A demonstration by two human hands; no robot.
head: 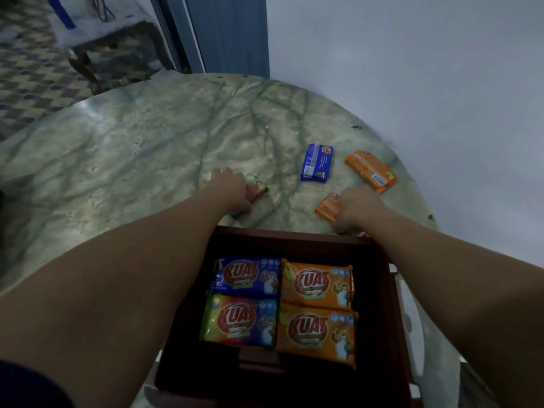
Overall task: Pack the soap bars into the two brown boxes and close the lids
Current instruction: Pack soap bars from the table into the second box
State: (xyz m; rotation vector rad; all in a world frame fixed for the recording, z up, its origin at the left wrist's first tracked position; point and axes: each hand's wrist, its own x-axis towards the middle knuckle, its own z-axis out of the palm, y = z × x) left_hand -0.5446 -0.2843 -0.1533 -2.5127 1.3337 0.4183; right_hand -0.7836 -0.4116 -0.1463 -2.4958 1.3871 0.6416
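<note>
Marble-patterned bench [132,148] carries one open brown box [379,290] holding four soap bars. Left hand [228,189] grips a multicoloured bar [259,187]; right hand [357,207] grips an orange bar [326,206]. Picking step; next, both bars need lifting into the box. A blue bar [317,162] and another orange bar [371,170] await.

The counter [141,160] is pale green-grey marble with darker green veins. The box [379,278] is dark reddish brown; inside lie one blue, one yellow-and-purple and two orange soap packs, each with a red logo. Near the counter's far right edge lie a blue bar [317,163] and an orange bar [370,170]. The floor [32,75] is checkered.
</note>
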